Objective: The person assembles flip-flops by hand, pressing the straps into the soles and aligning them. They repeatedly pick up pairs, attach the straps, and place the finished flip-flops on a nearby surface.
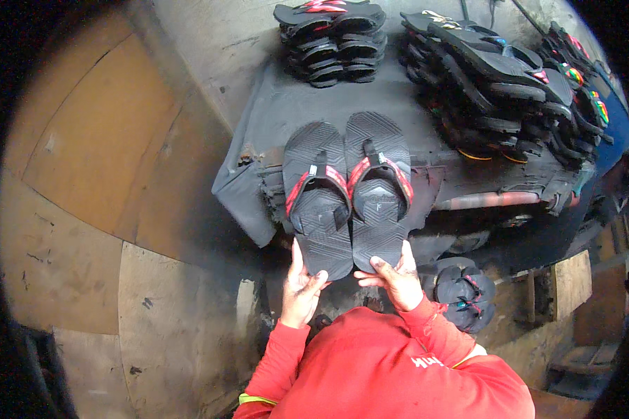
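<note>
Side by side in front of me are two black sandals with red patterned straps, the left sandal (319,244) and the right sandal (379,241), soles down and toes pointing away. My left hand (302,286) grips the heel of the left one, thumb near its edge. At the other heel, my right hand (395,279) holds the right sandal with the thumb on top. Their toe ends reach over the near part of a dark covered table (258,140); whether they touch it I cannot tell.
A neat stack of black sandals (332,45) stands at the table's back. To its right rises a larger, uneven heap of sandals (496,84). Another pair of sandals (465,297) lies lower, beside my right arm. Wooden panels (105,140) line the left.
</note>
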Demonstrator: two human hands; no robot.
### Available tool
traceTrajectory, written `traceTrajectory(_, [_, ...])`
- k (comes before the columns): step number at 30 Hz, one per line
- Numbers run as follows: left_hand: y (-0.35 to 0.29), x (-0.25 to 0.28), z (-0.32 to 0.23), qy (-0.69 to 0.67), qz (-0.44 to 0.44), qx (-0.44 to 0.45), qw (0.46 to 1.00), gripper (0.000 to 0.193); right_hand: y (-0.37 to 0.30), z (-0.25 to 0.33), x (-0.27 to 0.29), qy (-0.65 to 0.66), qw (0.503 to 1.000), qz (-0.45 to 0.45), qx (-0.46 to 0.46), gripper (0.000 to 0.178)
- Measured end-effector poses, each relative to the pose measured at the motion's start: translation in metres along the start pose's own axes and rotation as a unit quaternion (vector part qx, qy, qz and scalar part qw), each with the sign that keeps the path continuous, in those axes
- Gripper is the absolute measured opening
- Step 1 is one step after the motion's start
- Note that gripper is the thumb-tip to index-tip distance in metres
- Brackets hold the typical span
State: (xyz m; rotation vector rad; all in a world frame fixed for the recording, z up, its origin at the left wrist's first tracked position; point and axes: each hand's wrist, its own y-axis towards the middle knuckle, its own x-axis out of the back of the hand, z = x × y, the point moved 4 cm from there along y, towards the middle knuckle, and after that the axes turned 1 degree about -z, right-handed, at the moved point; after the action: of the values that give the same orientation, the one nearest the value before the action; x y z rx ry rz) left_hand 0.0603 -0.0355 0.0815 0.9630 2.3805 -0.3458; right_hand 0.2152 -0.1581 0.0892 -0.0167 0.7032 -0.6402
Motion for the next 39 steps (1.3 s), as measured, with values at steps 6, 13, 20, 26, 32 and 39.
traceTrajectory(6, [0.002, 0.0, 0.001, -0.014, 0.007, 0.007, 1.0, 0.093, -0.001, 0.007, 0.001, -0.011, 1.0, 0.001, -0.006, 0.054])
traceTrajectory(13, [0.002, 0.002, -0.002, -0.021, 0.002, 0.012, 1.0, 0.094, -0.006, 0.001, -0.004, -0.016, 1.0, -0.025, 0.011, 0.052])
traceTrajectory(20, [-0.008, -0.005, -0.006, -0.006, 0.052, 0.076, 0.996, 0.096, -0.01, 0.003, -0.004, -0.026, 0.999, -0.03, 0.011, 0.051])
traceTrajectory(26, [-0.011, -0.02, -0.013, -0.014, 0.037, 0.015, 0.999, 0.091, -0.011, -0.005, -0.007, 0.003, 0.998, -0.028, 0.06, 0.054])
traceTrajectory(32, [-0.002, -0.029, -0.042, -0.003, -0.002, -0.012, 1.0, 0.084, -0.021, -0.001, -0.014, 0.057, 0.995, 0.023, 0.074, 0.053])
traceTrajectory(39, [0.089, 0.0, -0.132, 0.002, -0.035, -0.085, 0.996, 0.062, -0.061, 0.015, 0.002, 0.01, 0.998, 0.018, 0.059, 0.057])
